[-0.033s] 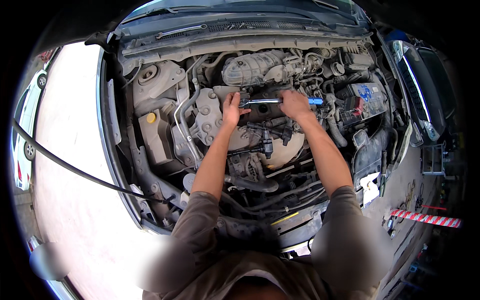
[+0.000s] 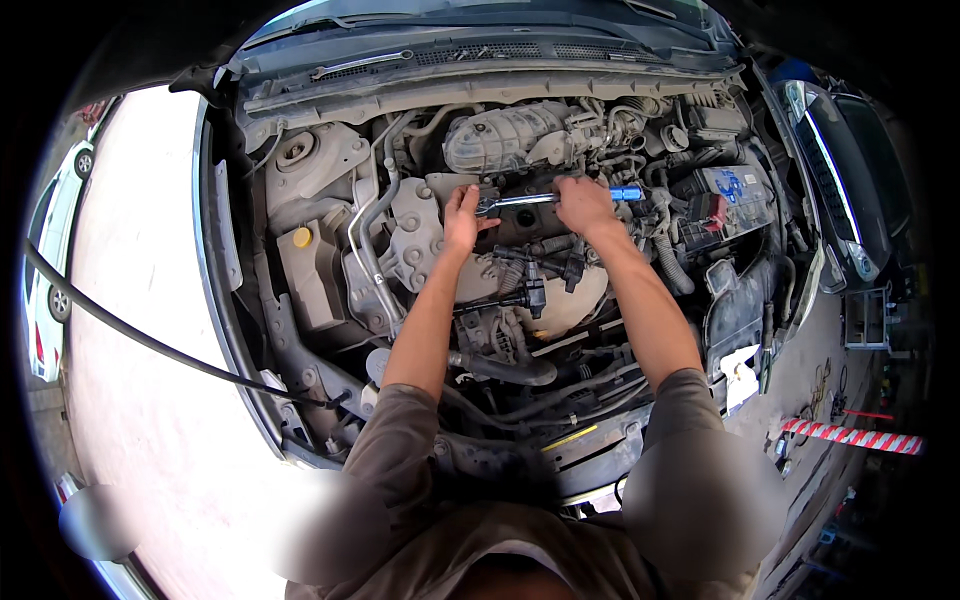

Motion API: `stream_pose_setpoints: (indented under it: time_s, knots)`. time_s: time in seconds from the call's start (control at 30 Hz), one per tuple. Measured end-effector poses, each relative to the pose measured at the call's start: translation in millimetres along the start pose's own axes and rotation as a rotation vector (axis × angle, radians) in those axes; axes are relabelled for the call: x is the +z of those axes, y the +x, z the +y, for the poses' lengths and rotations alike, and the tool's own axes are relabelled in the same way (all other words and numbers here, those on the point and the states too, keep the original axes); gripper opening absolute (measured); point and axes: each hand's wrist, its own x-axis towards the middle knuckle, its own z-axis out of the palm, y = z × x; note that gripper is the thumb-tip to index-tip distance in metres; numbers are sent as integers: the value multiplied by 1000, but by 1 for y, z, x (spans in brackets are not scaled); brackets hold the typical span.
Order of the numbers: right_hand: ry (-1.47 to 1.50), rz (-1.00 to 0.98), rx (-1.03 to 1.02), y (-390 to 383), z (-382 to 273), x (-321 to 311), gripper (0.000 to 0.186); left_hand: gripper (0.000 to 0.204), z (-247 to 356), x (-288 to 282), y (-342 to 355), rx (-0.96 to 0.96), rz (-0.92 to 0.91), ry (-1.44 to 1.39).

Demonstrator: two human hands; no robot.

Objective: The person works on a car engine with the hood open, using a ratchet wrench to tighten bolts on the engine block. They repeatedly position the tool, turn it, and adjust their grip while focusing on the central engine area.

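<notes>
My left hand (image 2: 463, 220) is closed around the head end of a ratchet wrench (image 2: 530, 199), over the middle of the engine. What sits below the ratchet head is hidden by the fingers. Farther right, my right hand (image 2: 587, 207) is wrapped around the same wrench near its handle. The blue handle end (image 2: 627, 193) sticks out past that hand, and the shaft slants slightly up toward the right. Nearer to me, a black ignition coil (image 2: 535, 292) lies across the engine front, with a second black coil (image 2: 574, 268) to its right.
A combination wrench (image 2: 362, 64) lies on the cowl below the windshield. The reservoir's yellow cap (image 2: 302, 237) is at left, the battery (image 2: 738, 188) at right. A black hose (image 2: 150, 335) runs in from the left. A red-and-white striped pole (image 2: 850, 437) stands at right.
My right hand has swung the wrench handle slightly away from me and a little to the left. My left hand stays at the ratchet head.
</notes>
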Motion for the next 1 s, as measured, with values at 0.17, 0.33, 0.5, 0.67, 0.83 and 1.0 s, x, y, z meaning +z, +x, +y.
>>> stream_pose_setpoints:
  time_s: [0.17,0.33,0.5,0.67,0.83,1.0]
  knots:
    - [43,-346,-44,-44,-65,-6,33,24,1,-4,-5,111,97,41]
    - [645,-705,69,-81,-91,-4,40,24,-10,19,-9,149,47,140]
    - [19,-542,72,-19,-35,-20,26,23,5,3,-7,-14,-21,151]
    - [-300,168,-99,-11,-23,34,26,22,13,4,-5,-52,-45,26]
    - [537,-650,69,-77,-93,-7,42,20,0,17,-11,90,43,99]
    - [269,-665,49,-47,-61,-6,33,21,4,4,-7,50,46,212]
